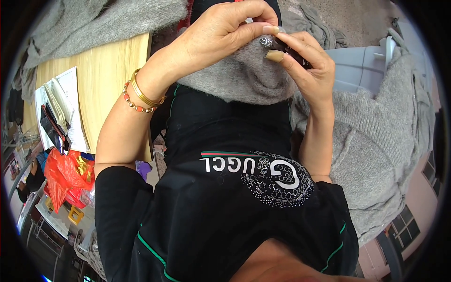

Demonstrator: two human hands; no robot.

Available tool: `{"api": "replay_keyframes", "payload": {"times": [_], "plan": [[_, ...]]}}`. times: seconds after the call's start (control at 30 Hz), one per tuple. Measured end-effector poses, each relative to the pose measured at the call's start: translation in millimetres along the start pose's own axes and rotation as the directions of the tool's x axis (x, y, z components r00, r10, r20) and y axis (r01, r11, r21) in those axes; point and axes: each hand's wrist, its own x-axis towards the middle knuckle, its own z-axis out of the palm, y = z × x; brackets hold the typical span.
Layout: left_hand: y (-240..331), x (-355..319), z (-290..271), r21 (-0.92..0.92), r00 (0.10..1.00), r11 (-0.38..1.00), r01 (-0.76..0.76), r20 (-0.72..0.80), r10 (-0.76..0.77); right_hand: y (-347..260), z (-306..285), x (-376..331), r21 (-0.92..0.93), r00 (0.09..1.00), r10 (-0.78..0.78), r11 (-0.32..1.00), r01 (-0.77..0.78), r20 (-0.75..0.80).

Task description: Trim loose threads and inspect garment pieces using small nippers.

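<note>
Two hands, the left hand [239, 27] pinched with contents hidden, the right hand [307, 58] gripping a small, dark, silver-glinting piece [266, 42], meet at soft grey knitted fabric [235, 77] across the person's lap [192, 99]. Close fingertip work, I'd judge, calling next for steady, careful pinching.

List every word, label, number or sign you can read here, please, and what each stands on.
Black shirt: white lettering, and a white letter in a round studded emblem; legible, but I won't copy printed words.
White sheet on the table: any writing is too small to read.
Small booklet: any writing is too small to read.
</note>
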Motion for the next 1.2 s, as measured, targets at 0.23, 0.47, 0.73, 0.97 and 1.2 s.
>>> {"api": "replay_keyframes", "payload": {"times": [0.23,0.47,0.73,0.97,1.2], "plan": [[2,0,1,-0.109,0.991,0.985,0.136,0.030,-0.134,-7,-3,0,-0.024,1.000,0.015,1.000,-0.015,-0.004],[-8,-2,2,0.047,0.996,0.996,0.076,-0.042,-0.074,-1,0,1,-0.023,0.997,-0.032,0.999,0.030,-0.065],[-24,0,4,0.016,0.998,0.999,-0.052,-0.039,0.052,1,-1,-3,0.000,0.999,-0.040,0.999,0.040,-0.029],[-28,3,9,-0.048,0.995,0.994,-0.095,-0.039,0.094,2,-1,-2,-0.019,0.994,-0.100,0.995,0.099,-0.046],[-31,1,6,-0.083,0.998,0.995,-0.059,-0.019,0.058,5,0,-4,0.003,0.997,-0.063,0.998,0.063,-0.038]]}}
